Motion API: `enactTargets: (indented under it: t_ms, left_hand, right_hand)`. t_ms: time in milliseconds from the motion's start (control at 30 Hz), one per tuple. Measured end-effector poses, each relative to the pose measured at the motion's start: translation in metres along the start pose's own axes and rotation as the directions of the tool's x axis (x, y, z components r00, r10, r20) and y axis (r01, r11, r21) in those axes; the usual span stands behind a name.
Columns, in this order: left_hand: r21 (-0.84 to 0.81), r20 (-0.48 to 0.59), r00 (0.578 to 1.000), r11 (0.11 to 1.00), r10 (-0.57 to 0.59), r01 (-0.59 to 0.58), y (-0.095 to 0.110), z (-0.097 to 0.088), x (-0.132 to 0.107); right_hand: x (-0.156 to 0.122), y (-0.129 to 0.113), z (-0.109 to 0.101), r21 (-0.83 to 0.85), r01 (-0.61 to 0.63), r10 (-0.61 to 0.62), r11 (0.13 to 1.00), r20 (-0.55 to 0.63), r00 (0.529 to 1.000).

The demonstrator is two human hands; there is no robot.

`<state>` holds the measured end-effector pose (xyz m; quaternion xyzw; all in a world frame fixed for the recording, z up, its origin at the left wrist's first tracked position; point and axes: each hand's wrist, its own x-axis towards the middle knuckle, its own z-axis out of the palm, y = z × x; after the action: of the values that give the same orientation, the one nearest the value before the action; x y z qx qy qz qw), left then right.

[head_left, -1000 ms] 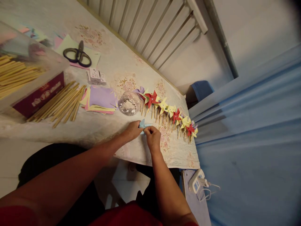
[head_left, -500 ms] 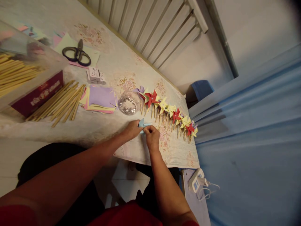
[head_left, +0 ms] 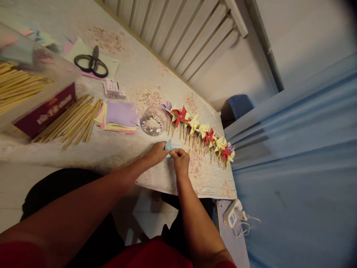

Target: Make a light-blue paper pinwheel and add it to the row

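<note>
A small light-blue paper pinwheel [head_left: 168,144] is held between my hands near the front of the table, mostly covered by fingers. My left hand [head_left: 158,152] is closed on its left side. From the right, my right hand [head_left: 180,158] pinches at the same paper; whether a pin or stick is also in those fingers I cannot tell. Just beyond my hands sits a clear round dish [head_left: 152,122] of small silvery pins. To the right of the dish, a row of finished paper pinwheels [head_left: 180,116] in red, yellow and purple lies on wooden sticks.
Squares of coloured paper [head_left: 121,113] are stacked left of the dish. Loose wooden sticks [head_left: 69,121] lie beside a box [head_left: 47,109] holding more sticks. Black-handled scissors [head_left: 92,64] rest on paper, near small white boxes [head_left: 114,89]. A power strip [head_left: 232,214] sits below the table's right corner.
Almost nothing differs. Both hands stay at the same spot on the blue paper, and the whole view has shifted only slightly.
</note>
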<state>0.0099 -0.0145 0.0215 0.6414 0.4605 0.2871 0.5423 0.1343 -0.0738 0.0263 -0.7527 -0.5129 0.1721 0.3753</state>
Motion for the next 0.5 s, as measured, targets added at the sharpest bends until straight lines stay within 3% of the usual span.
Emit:
enactTargets:
  t_ms: [100,167,233,300,433,500]
  left_hand:
    - [-0.011,-0.004,1.000,1.000,0.016,-0.016,0.000,-0.001,0.000]
    - [-0.013,-0.001,1.000,1.000,0.027,-0.027,0.000,-0.001,0.001]
    - [-0.012,0.001,0.999,0.999,0.033,-0.033,-0.001,-0.002,0.002]
    - [-0.015,-0.003,0.999,0.999,0.035,-0.035,-0.001,-0.001,0.002]
    - [-0.014,-0.014,1.000,1.000,0.016,-0.016,-0.002,-0.001,0.003]
    - [-0.012,-0.011,1.000,1.000,0.010,-0.010,-0.003,-0.001,0.004]
  right_hand:
    - [0.000,-0.004,-0.005,-0.098,0.146,-0.146,0.984,0.008,0.989]
    - [-0.001,-0.008,-0.011,-0.211,0.297,-0.291,0.931,0.060,0.955]
    - [0.000,-0.010,-0.015,-0.269,0.370,-0.353,0.889,0.113,0.929]
    - [0.001,-0.008,-0.013,-0.244,0.343,-0.330,0.907,0.093,0.939]
    - [0.003,-0.001,0.000,-0.039,0.056,-0.056,0.998,0.005,0.998]
    - [0.004,-0.002,0.001,-0.022,0.002,-0.002,1.000,0.013,1.000]
